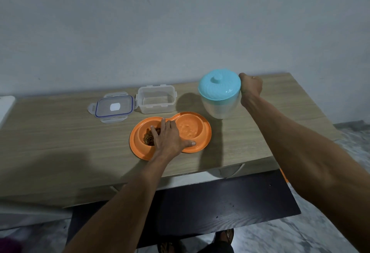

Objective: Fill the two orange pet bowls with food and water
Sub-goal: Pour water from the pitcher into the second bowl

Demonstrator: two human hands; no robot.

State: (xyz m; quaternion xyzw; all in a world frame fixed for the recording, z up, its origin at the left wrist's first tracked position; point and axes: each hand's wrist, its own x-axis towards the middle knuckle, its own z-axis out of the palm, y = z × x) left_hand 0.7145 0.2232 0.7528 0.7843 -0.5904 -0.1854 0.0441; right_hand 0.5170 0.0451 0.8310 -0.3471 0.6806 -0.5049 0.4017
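Note:
An orange double pet bowl (204,134) lies on the wooden table. Its left well holds brown kibble (148,137); its right well holds water (187,129). My left hand (169,137) rests flat on the middle of the bowl, fingers straight, thumb on the front rim. My right hand (251,87) grips the handle of a clear jug with a turquoise lid (219,84), held upright a little above the table, behind and right of the bowl. The handle is hidden by the hand.
A clear plastic food box (156,102) stands open behind the bowl, its blue-sealed lid (114,108) lying to its left. A white object (5,106) sits at the table's far left edge. A dark lower shelf (220,202) juts out below the table front.

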